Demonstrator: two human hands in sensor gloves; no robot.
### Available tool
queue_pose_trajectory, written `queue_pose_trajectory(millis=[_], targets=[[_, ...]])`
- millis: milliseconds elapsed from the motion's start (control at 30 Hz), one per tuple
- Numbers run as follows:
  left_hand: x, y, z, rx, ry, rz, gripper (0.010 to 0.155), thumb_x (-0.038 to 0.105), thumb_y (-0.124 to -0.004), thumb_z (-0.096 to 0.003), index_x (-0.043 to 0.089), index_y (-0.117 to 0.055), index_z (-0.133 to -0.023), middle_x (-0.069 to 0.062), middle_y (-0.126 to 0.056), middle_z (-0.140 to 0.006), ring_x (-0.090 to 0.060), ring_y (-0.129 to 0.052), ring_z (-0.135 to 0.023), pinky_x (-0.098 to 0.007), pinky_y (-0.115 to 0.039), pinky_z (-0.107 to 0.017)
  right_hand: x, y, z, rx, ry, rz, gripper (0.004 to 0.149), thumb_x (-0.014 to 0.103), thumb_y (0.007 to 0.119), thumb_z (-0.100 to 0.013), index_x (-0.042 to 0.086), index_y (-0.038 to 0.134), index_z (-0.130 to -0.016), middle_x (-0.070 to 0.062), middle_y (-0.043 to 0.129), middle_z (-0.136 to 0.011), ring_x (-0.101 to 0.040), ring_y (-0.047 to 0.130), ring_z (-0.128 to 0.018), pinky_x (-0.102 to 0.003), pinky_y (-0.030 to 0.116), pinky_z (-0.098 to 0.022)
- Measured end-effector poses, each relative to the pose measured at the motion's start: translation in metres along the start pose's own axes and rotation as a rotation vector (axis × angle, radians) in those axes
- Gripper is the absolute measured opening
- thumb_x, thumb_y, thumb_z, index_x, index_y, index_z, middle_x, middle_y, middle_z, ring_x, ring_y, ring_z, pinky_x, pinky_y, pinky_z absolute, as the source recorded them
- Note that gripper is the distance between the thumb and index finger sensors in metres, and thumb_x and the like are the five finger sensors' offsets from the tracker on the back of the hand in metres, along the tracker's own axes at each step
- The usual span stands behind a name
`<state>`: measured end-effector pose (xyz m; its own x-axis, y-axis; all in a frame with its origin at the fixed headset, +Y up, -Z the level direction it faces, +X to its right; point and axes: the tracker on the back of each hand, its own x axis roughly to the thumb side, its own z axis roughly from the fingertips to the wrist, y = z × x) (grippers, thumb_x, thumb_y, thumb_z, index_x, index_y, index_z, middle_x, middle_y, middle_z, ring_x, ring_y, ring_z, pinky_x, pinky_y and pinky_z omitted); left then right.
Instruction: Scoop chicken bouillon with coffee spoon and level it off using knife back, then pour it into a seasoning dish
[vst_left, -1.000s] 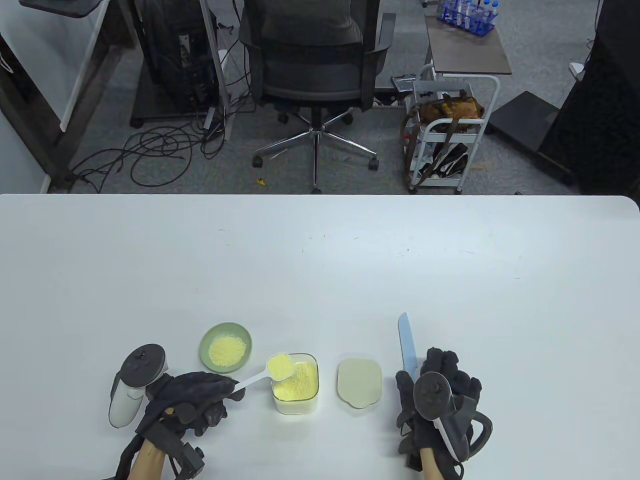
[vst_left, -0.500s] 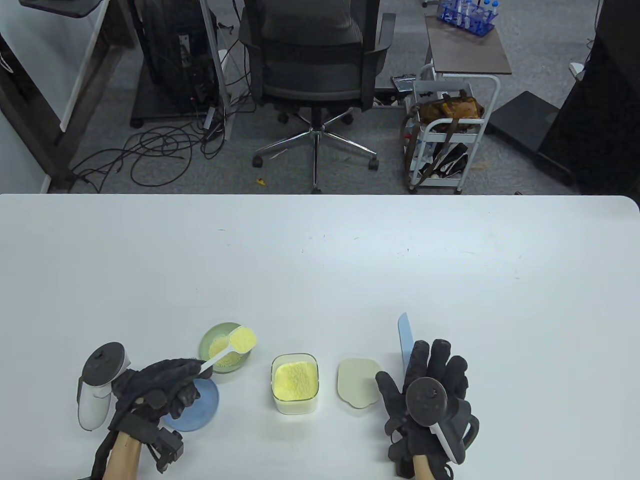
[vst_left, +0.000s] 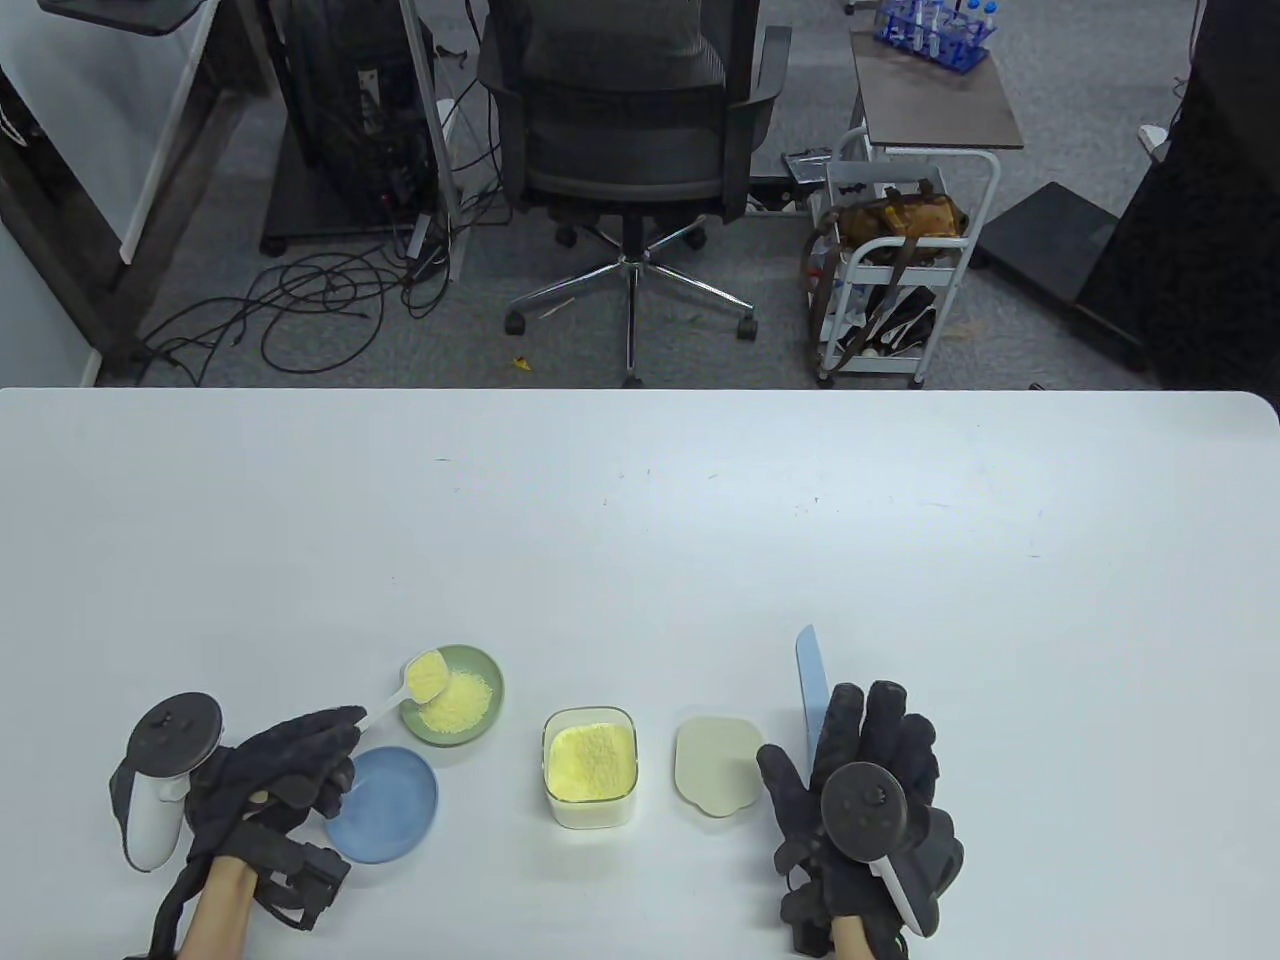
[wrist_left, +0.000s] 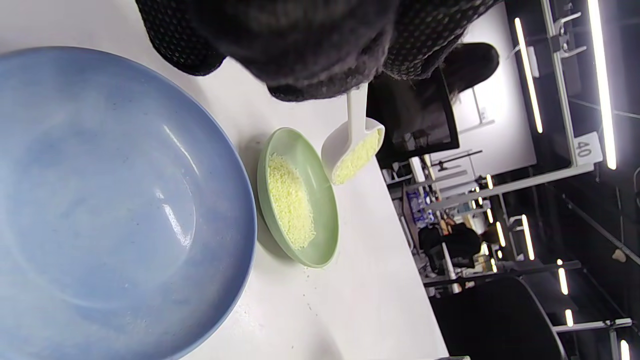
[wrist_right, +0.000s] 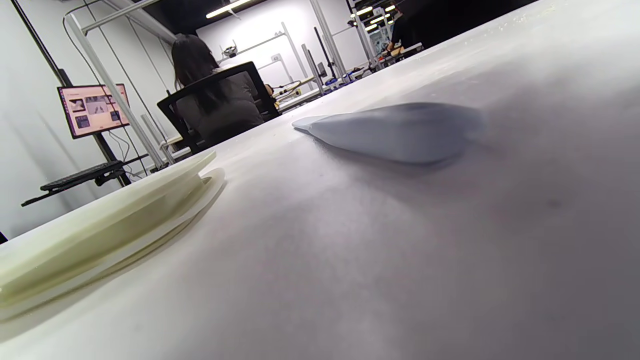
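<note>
My left hand (vst_left: 290, 765) grips the handle of a white coffee spoon (vst_left: 415, 683) (wrist_left: 352, 145). Its bowl holds yellow bouillon and tilts over the left rim of the green seasoning dish (vst_left: 480, 665) (wrist_left: 320, 220), which has a pile of bouillon in it. A clear container (vst_left: 590, 765) of yellow bouillon stands in the middle. My right hand (vst_left: 865, 740) lies flat on the table with straight fingers, covering the handle of the light blue knife (vst_left: 810, 670) (wrist_right: 400, 130), whose blade points away from me.
A blue dish (vst_left: 395, 815) (wrist_left: 100, 200) sits empty just under my left hand. The container's cream lid (vst_left: 715, 765) (wrist_right: 100, 220) lies between the container and my right hand. An office chair (vst_left: 625, 120) and a white cart (vst_left: 900, 270) stand beyond the table's far edge.
My left hand carried the filled spoon leftward from the container to the green dish and tilted it there. My right hand let go of the knife and flattened over it.
</note>
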<state>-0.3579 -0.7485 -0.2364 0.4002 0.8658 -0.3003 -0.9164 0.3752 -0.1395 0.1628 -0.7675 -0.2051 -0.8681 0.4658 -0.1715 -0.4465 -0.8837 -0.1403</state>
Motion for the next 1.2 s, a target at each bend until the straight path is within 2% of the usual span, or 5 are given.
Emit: queue_pose_trajectory(millis=[267, 467, 767, 967, 1200], targets=[[0.003, -0.005, 0.001, 0.049, -0.048, -0.036, 0.049, 0.033, -0.082, -0.0440, 0.009, -0.078, -0.087, -0.011, -0.092, -0.051, -0.010, -0.092, -0.025, -0.046, -0.065, -0.061, -0.001, 0.000, 0.002, -0.004, 0.001, -0.014, 0.084, 0.062, 0.064, -0.046, 0.027, 0.013, -0.102, -0.005, -0.011, -0.109, -0.051, -0.002, -0.100, -0.066, 0.004, -0.071], [0.009, -0.006, 0.005, 0.128, -0.081, -0.148, 0.047, 0.029, -0.086, -0.0417, 0.014, -0.080, -0.086, -0.011, -0.090, -0.058, -0.013, -0.093, -0.031, -0.050, -0.062, -0.064, 0.000, 0.000, 0.002, 0.000, 0.000, -0.013, 0.083, 0.062, 0.064, -0.046, 0.027, 0.012, -0.102, -0.004, -0.012, -0.109, -0.051, -0.002, -0.100, -0.066, 0.003, -0.071], [0.011, -0.008, 0.006, 0.103, -0.097, -0.131, 0.048, 0.028, -0.085, -0.0425, 0.010, -0.079, -0.087, -0.012, -0.089, -0.059, -0.013, -0.092, -0.032, -0.050, -0.061, -0.064, 0.000, 0.000, 0.002, -0.001, 0.000, -0.009, 0.083, 0.062, 0.064, -0.046, 0.027, 0.013, -0.102, -0.004, -0.012, -0.109, -0.051, -0.002, -0.100, -0.066, 0.003, -0.071], [0.010, -0.011, 0.005, 0.050, -0.111, -0.074, 0.048, 0.031, -0.081, -0.0452, 0.006, -0.080, -0.086, -0.012, -0.091, -0.054, -0.010, -0.092, -0.027, -0.049, -0.064, -0.062, 0.001, 0.000, 0.002, -0.002, 0.001, -0.006, 0.083, 0.061, 0.064, -0.046, 0.027, 0.013, -0.102, -0.004, -0.011, -0.110, -0.051, -0.002, -0.100, -0.066, 0.003, -0.071], [0.008, -0.010, 0.005, 0.011, -0.112, 0.001, 0.045, 0.034, -0.077, -0.0456, -0.001, -0.088, -0.072, -0.007, -0.095, -0.035, -0.005, -0.090, -0.008, -0.042, -0.074, -0.051, 0.006, 0.000, 0.003, -0.002, -0.010, 0.002, 0.083, 0.061, 0.064, -0.046, 0.027, 0.014, -0.103, -0.005, -0.010, -0.110, -0.051, -0.001, -0.100, -0.066, 0.004, -0.071]])
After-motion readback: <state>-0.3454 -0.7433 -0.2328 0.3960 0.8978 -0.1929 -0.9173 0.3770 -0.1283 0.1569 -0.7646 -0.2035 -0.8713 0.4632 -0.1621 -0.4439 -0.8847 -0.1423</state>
